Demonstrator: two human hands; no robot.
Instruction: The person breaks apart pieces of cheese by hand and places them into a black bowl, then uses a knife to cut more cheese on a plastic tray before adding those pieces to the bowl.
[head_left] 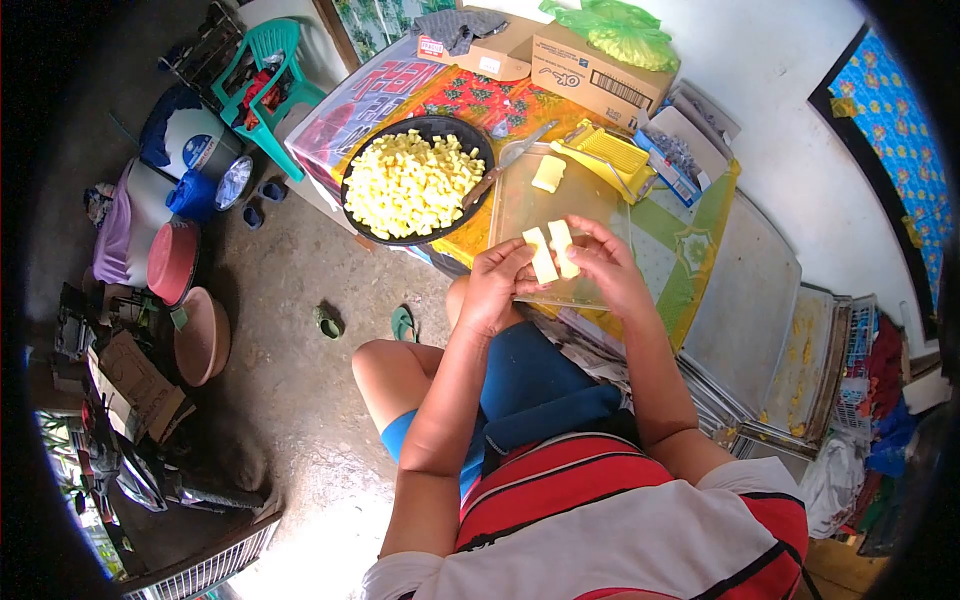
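I have two pale yellow slabs [552, 250] between my hands, held just above the near end of the clear cutting board [520, 205]. My left hand [492, 285] has its fingers curled round the left slab [541, 255], and my right hand [610, 268] pinches the right slab [563, 247] from the other side, so both hands are closed on the pieces. The two slabs sit side by side and touch or nearly touch; I cannot tell whether they are fully parted.

As I judge it, this is the slicing stage: a larger block is being split into slabs before dicing. At the far end of the board lies another chunk [548, 174]. A knife [508, 162] rests across the board's far left corner, its blade toward the yellow slicer [608, 152] beyond the board. Left of the board stands a dark pan [350, 180] heaped with small yellow cubes [412, 183], which suggests much of the cutting is done.

The next move seems to call for laying the slabs flat on the board, freeing one hand to take up the knife, and keeping the slabs steady so they cut into even cubes. Cardboard boxes [590, 65] stand well behind the board.
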